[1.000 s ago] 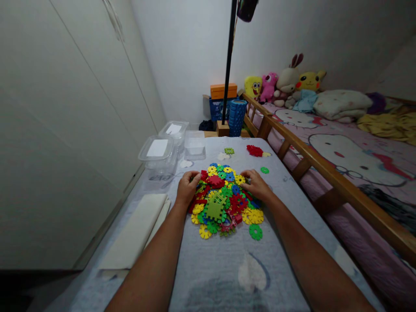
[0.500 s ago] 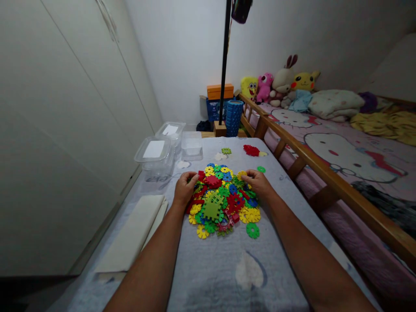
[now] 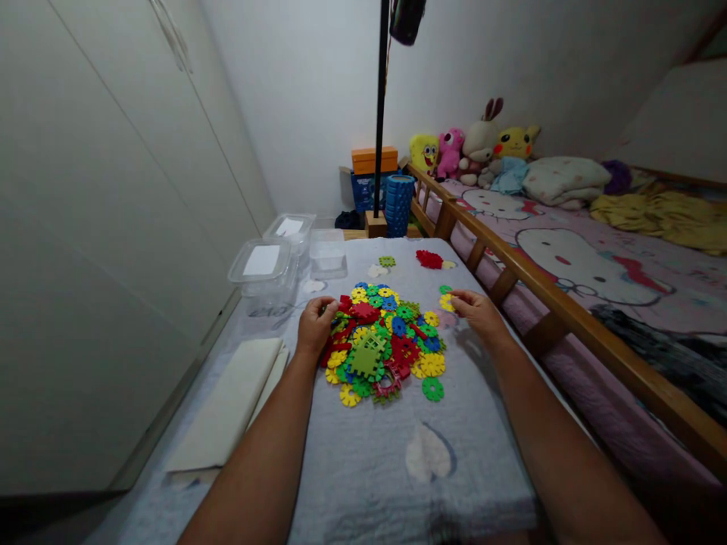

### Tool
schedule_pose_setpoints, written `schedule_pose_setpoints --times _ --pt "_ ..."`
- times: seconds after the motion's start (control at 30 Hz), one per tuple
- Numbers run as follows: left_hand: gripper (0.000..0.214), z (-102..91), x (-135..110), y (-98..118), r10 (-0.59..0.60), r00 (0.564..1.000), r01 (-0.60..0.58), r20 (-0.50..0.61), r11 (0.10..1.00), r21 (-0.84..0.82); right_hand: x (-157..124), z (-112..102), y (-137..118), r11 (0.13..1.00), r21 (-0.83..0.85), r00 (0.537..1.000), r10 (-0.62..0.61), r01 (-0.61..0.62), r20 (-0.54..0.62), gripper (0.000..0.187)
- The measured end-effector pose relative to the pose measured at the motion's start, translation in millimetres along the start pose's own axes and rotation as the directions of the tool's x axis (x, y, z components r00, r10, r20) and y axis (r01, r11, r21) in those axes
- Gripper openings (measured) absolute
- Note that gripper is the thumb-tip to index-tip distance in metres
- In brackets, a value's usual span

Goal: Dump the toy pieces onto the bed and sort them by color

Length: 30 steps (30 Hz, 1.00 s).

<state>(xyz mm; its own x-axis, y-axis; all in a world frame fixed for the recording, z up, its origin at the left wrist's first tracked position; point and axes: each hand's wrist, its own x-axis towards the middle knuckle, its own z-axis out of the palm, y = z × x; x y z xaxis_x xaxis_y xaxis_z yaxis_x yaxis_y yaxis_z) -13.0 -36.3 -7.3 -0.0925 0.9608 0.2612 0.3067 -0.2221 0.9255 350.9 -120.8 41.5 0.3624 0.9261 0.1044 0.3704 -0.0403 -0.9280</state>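
Note:
A heap of red, yellow, green and blue plastic interlocking pieces [image 3: 366, 356], notched discs and squares among them, lies in the middle of the cloth. At its left edge rests my left hand [image 3: 316, 324], fingers curled and thumb bent in; whatever they hold, if anything, is hidden. To the right of the heap, my right hand [image 3: 480, 312] pinches a yellow notched disc [image 3: 446, 303] between thumb and fingertips. Just behind that disc lies a green disc [image 3: 445, 289]. Farther back are a red piece group [image 3: 429, 260] and a light green square piece [image 3: 387, 261].
Clear plastic boxes [image 3: 266, 284], two with white paper on top, stand at the back left. A folded cream cloth [image 3: 227, 409] lies by my left forearm. The bed's wooden rail [image 3: 511, 265] runs along the right side. A black pole [image 3: 379, 113] rises behind the table.
My right hand has moved right, away from the heap, carrying the yellow disc toward the green one. My left hand stays at the heap's left edge. The view has shifted slightly.

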Motion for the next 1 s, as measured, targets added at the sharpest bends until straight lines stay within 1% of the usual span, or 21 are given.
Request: schedule_pose_setpoints --times 0.07,0.13,0.2,0.27,0.33,0.43,0.53,0.63,0.7,0.8,0.87,1.0 --pt "0.036 -0.4 0.4 -1.1 0.005 1.000 -0.005 -0.004 1.000 0.013 -0.8 -18.6 16.1 0.997 -0.077 0.994 0.021 -0.029 -0.111 0.036" --pt "0.035 -0.8 0.5 -1.7 0.011 1.000 -0.011 0.000 1.000 0.023 -2.5 -30.9 32.8 0.983 -0.174 0.987 0.025 -0.054 -0.162 0.027" --pt "0.035 -1.1 0.2 -2.1 0.017 1.000 -0.017 0.001 0.999 0.031 -4.8 -35.7 46.5 0.971 -0.237 0.991 0.009 -0.041 -0.135 0.021" --pt "0.034 -1.4 -0.2 -2.8 0.026 1.000 -0.026 -0.002 0.999 0.041 -6.9 -34.7 54.8 0.962 -0.273 0.997 -0.019 -0.002 -0.075 0.019" --pt "0.035 -1.6 -0.5 -3.9 0.036 0.999 -0.036 -0.001 0.998 0.053 -7.8 -31.6 58.1 0.949 -0.314 0.998 -0.047 0.034 -0.033 0.019" --pt "0.035 -2.1 -0.5 -5.5 0.040 0.999 -0.041 0.008 0.997 0.071 -6.7 -29.3 58.9 0.911 -0.409 0.998 -0.062 0.055 -0.002 0.016" --pt "0.035 -2.5 -0.7 -4.9 0.038 0.999 -0.040 0.017 0.996 0.083 -5.0 -31.0 59.8 0.840 -0.535 0.993 -0.119 0.091 -0.018 0.014" --pt "0.034 -2.4 -1.2 -2.1 0.043 0.999 -0.045 0.024 0.994 0.103 -5.8 -31.1 57.8 0.775 -0.623 0.974 -0.211 0.111 -0.088 0.021" --pt "0.034 -1.9 -1.3 -0.1 0.041 0.999 -0.044 0.028 0.993 0.111 -7.8 -26.5 52.6 0.755 -0.638 0.963 -0.258 0.151 -0.078 0.023" --pt "0.034 -0.9 -1.5 1.1 0.032 0.999 -0.035 0.031 0.994 0.102 -12.6 -10.4 41.8 0.735 -0.618 0.949 -0.312 0.277 0.054 0.023" --pt "0.035 -0.5 -1.8 0.9 0.027 0.999 -0.029 0.028 0.995 0.094 -16.5 4.4 35.9 0.733 -0.591 0.938 -0.318 0.335 0.138 0.028" --pt "0.036 -0.9 -2.7 0.1 0.026 0.999 -0.028 0.021 0.994 0.101 -23.3 29.2 32.6 0.720 -0.609 0.943 -0.271 0.331 0.192 0.042"
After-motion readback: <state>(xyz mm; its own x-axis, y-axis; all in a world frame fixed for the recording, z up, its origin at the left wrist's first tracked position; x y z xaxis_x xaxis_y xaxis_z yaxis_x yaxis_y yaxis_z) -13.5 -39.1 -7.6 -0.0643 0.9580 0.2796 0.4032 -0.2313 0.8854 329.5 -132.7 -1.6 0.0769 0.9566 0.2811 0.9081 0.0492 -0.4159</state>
